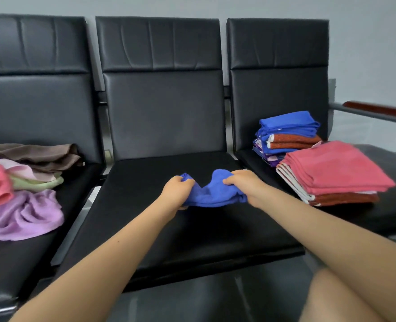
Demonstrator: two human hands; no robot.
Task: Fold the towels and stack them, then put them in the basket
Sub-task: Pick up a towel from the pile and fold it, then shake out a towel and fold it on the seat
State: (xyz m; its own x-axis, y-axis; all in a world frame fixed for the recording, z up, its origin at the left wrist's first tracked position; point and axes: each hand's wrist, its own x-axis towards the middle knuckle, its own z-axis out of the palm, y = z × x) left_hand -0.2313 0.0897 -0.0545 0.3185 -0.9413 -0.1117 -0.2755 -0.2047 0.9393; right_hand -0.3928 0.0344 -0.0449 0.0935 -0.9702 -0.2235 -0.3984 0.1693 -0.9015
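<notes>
The fingers of the left hand (177, 192) and right hand (243, 185) are curled round a crumpled blue terry towel (212, 194), held low over the middle black padded seat (169, 228). Folding seems barely begun; next, spread it flat, then fold and add it to the folded stacks (327, 170) on the right seat.

A three-seat black padded bench serves as the desk (192, 240). Left seat: a loose heap of unfolded towels (27, 201) in purple, pink, green and brown. Middle seat: a crumpled blue towel (212, 194). Right seat: a rear folded stack (285, 135) topped blue, and a front folded stack (334, 175) topped pink, just beside each other.
</notes>
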